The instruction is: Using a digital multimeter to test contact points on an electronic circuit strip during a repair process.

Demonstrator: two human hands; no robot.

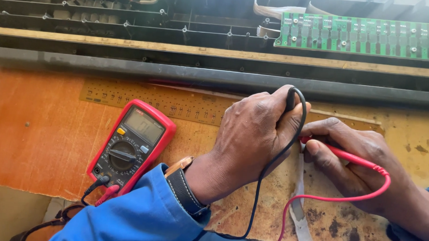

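Left hand (256, 136) and right hand (353, 161) crowd together; multimeter (130, 146) lies apart.

Green circuit board (365, 36), dark casing (109, 17) — perhaps a keyboard

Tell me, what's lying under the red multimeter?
The red multimeter rests on a long tan circuit strip and the worn orange board. The part of the strip beneath it is hidden.
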